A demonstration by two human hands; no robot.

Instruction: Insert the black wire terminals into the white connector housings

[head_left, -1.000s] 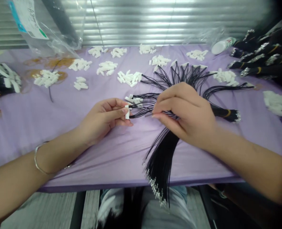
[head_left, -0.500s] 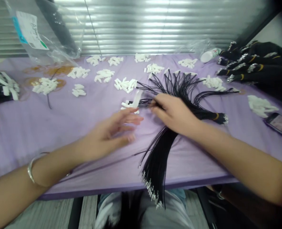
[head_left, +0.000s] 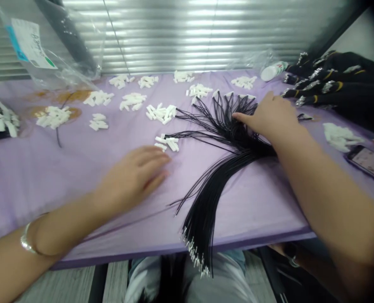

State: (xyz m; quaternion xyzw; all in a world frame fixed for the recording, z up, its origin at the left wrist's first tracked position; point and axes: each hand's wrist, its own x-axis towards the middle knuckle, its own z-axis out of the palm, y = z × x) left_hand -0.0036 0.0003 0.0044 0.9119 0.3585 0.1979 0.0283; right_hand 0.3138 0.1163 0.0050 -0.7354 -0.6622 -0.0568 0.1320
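My left hand [head_left: 139, 174] is slightly blurred above the cloth, its fingers loosely stretched and the thumb apart, with nothing seen in it. Just beyond its fingertips lies a small pile of white plastic connector housings [head_left: 171, 144], touched by the end of one group of black wires. My right hand [head_left: 273, 115] is over the fanned-out black wires [head_left: 234, 130], thumb pointing left; its other fingers are hidden behind the hand. Toward me, a thick bundle of loose black wires [head_left: 206, 202] hangs over the table edge, ending in silvery metal terminals [head_left: 195, 254].
Several piles of white housings [head_left: 133, 101] dot the purple cloth [head_left: 63, 168]. Bundled black wires [head_left: 338, 84] are stacked at the right, near a white bottle [head_left: 271, 72] and a phone [head_left: 370, 162]. A labelled plastic bag [head_left: 35, 46] stands at back left.
My right hand has moved right and away from me, leaving the wire group it was at beside the near pile. My left hand has drawn back slightly left. The view has shifted a little.
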